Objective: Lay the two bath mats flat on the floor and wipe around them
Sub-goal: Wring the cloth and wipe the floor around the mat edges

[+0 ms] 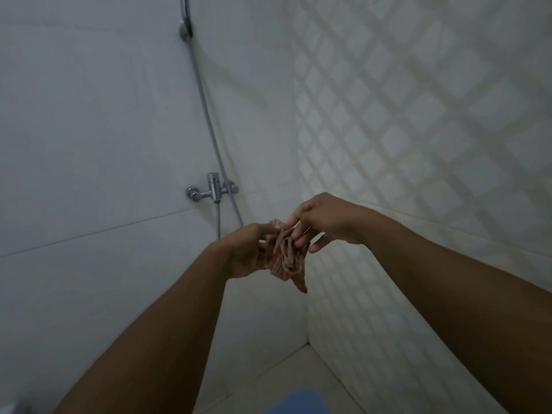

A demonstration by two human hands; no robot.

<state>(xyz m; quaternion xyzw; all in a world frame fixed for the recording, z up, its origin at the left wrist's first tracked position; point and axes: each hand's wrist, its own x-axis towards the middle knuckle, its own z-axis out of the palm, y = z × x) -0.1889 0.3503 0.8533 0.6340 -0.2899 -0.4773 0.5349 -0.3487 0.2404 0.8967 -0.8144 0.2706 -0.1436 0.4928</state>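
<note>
A small crumpled cloth (286,258) with red and pale stripes hangs in mid-air in front of the wall corner. My left hand (248,249) grips its left side. My right hand (322,222) pinches its upper right edge with the fingertips. Both forearms reach forward from the bottom of the view. Part of a blue bath mat (295,403) lies on the floor at the bottom centre, its edges cut off by the frame. A second mat is not in view.
A chrome shower mixer (212,189) is fixed to the left wall, with a hose (206,106) running up to a holder (185,28). The right wall has diamond-pattern tiles (418,115). Pale floor tiles (283,375) show near the corner.
</note>
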